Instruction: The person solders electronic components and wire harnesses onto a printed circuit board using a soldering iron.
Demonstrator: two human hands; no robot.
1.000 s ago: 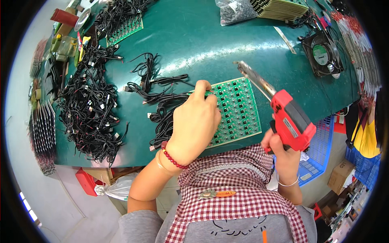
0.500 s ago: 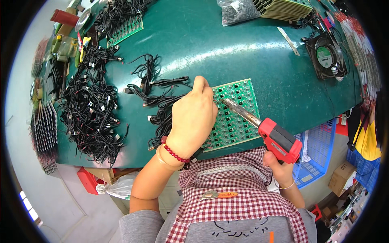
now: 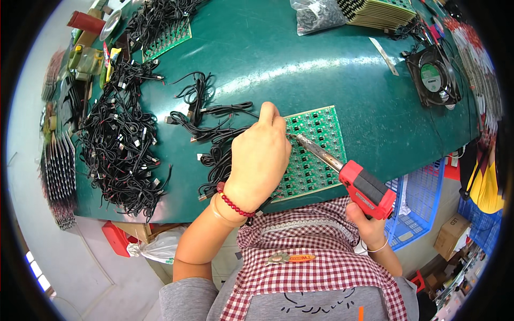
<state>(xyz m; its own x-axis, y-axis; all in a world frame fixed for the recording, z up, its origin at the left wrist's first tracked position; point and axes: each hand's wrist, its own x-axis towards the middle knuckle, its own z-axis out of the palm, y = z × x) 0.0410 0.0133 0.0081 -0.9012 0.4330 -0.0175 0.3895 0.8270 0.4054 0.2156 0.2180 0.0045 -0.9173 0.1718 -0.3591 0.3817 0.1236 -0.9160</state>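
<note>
A green circuit board panel (image 3: 321,144) lies near the front edge of the green table (image 3: 300,64). My left hand (image 3: 258,158) rests on the panel's left part, fingers curled down on it, among thin black cables (image 3: 214,134); whether it pinches a wire is hidden. My right hand (image 3: 367,224) grips a red soldering gun (image 3: 364,187) at the table's edge. Its metal tip touches the panel just right of my left fingers.
A large heap of black cables (image 3: 118,144) fills the left side. Another green panel (image 3: 166,40) lies at the back left. A stack of boards (image 3: 375,10), a plastic bag (image 3: 316,13) and a small black fan (image 3: 433,77) sit at the back right. A blue crate (image 3: 423,203) stands below the table's right edge.
The soldering gun has swung down from above the board; its tip now rests on the panel beside my left fingers. My left hand has shifted slightly toward the panel's upper left.
</note>
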